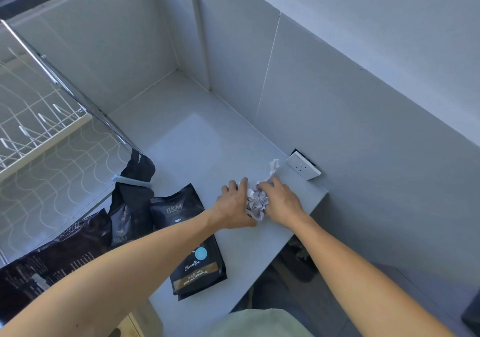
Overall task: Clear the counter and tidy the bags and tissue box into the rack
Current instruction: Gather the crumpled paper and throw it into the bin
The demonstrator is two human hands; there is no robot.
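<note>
Both hands grasping crumpled tissue (255,202) | left (235,206) | right (281,201) | tissue between, on counter (207,141)

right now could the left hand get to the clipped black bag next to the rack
Probably yes, once it lets go. The left hand is busy gathering the crumpled tissue with the right hand. The clipped black bag stands to its left beside the rack, with only the flat coffee bag lying between.

Two bare forearms, no sleeves, left hand (235,206) and right hand (281,201) without rings or watch, pale green garment (255,323) below
</note>
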